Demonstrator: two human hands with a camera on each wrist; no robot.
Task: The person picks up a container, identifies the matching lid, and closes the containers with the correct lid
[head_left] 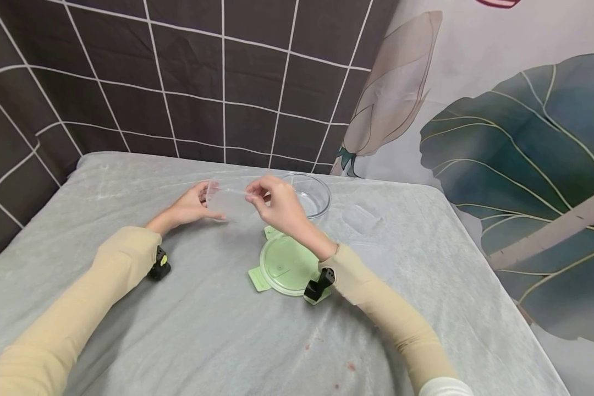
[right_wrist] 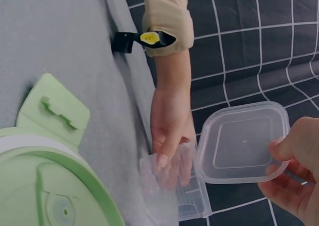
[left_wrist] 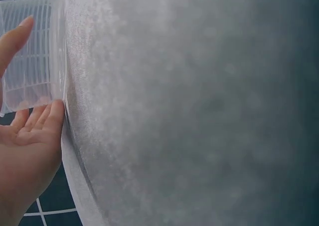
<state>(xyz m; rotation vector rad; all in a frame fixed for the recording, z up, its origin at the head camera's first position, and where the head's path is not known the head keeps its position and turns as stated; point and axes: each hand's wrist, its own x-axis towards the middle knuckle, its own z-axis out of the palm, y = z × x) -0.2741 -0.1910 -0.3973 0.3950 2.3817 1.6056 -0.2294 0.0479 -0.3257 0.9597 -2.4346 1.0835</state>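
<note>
Since both hands are up off the grey cloth (head_left: 188,335), head view gives the layout: left hand (head_left: 192,205) has a clear container (left_wrist: 42,61), right hand (head_left: 279,204) has a clear lid (right_wrist: 244,138), close together in front of the person, likely so both stay in easy reach and sight. Green lid (head_left: 288,263) lies on the cloth partly under the right forearm, side flaps spread; glass bowl (head_left: 320,193) sits just beyond, partly behind the right hand. Both look parked there to leave the hands free. Another clear plastic piece (head_left: 361,219) lies right of the bowl, type hard to tell.

Left wrist view: thumb against the ribbed container, other fingers at its lower edge, so it is gripped from opposite sides, probably to steady thin plastic. Gap is about as wide as the box.

Right wrist view: thumb over the lid's rim, fingers behind, narrow pinch at one edge; most of the panel is left uncovered, presumably for better control of its angle. Lid's far edge is next to the container; touching or apart, cannot tell
</note>
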